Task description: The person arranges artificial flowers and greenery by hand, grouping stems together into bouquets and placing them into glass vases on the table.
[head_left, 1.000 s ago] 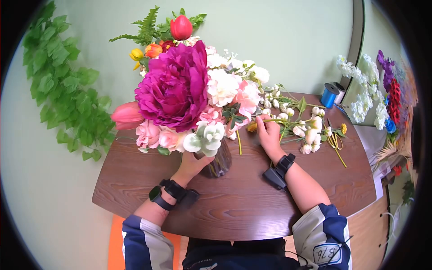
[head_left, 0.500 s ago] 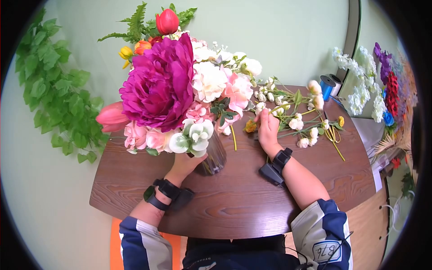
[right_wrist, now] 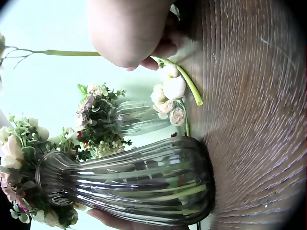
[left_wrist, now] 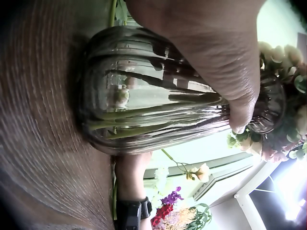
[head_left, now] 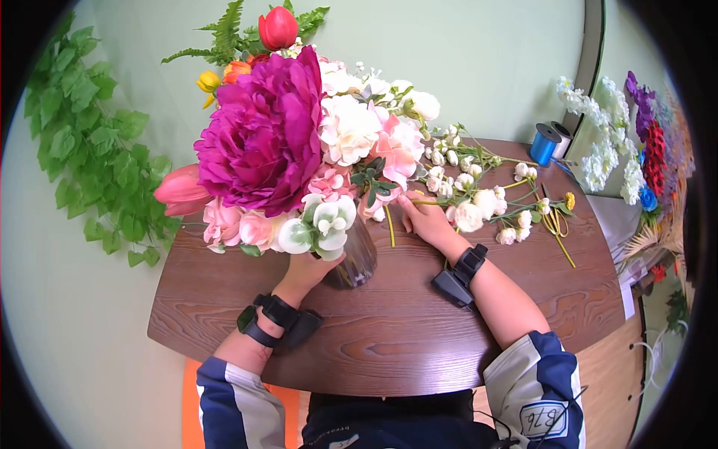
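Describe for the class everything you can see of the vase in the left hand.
The vase looks like clear, grey-tinted glass, with ribbed sides narrowing to a neck and a flared mouth. It stands roughly upright on the wooden table. A mixed bouquet fills its mouth, and green stems show through the wall. The left hand grips its side below the mouth.

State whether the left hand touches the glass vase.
Touching. The left wrist view shows the left hand curled around the glass vase near its neck.

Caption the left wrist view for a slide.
A left hand holds a see-through vase with green stems inside, on a wooden table.
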Demonstrator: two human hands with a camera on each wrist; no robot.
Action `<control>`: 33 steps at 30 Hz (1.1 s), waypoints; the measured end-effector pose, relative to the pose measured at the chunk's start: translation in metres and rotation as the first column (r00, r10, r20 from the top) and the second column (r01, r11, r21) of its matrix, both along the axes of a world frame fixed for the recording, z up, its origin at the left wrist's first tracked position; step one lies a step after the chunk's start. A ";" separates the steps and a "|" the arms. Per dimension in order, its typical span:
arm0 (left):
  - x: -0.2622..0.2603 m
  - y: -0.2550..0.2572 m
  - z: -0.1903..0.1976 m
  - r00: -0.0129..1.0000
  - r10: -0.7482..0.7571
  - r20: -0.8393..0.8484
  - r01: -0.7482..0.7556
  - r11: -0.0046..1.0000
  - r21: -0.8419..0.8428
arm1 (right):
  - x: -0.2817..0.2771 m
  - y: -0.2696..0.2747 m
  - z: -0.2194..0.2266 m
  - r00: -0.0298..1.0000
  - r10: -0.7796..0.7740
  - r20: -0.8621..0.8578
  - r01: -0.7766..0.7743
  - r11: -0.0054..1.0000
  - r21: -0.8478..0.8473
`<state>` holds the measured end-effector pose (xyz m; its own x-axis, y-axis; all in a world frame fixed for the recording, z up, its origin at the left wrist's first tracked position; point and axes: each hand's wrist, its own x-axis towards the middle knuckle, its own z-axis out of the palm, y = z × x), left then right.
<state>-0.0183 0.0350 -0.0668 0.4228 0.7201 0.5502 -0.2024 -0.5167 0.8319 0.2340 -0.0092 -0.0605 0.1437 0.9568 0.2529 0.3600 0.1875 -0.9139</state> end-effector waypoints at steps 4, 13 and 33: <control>-0.001 0.000 -0.001 1.000 -0.003 -0.017 0.003 1.000 -0.015 | 0.003 0.000 0.002 1.000 0.002 -0.004 -0.002 0.998 -0.058; -0.001 0.002 -0.003 1.000 0.017 -0.021 -0.017 1.000 0.023 | 0.003 -0.002 0.002 0.944 -0.111 0.310 0.125 0.992 -0.025; -0.009 0.015 -0.017 0.998 -0.050 -0.032 0.049 0.997 -0.051 | -0.001 -0.007 0.008 0.875 -0.007 0.483 0.022 0.999 -0.025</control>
<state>-0.0272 0.0504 -0.0840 0.4759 0.7244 0.4987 -0.1986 -0.4639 0.8633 0.2327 -0.0160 -0.0521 0.0247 0.9635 0.2664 0.7606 0.1548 -0.6305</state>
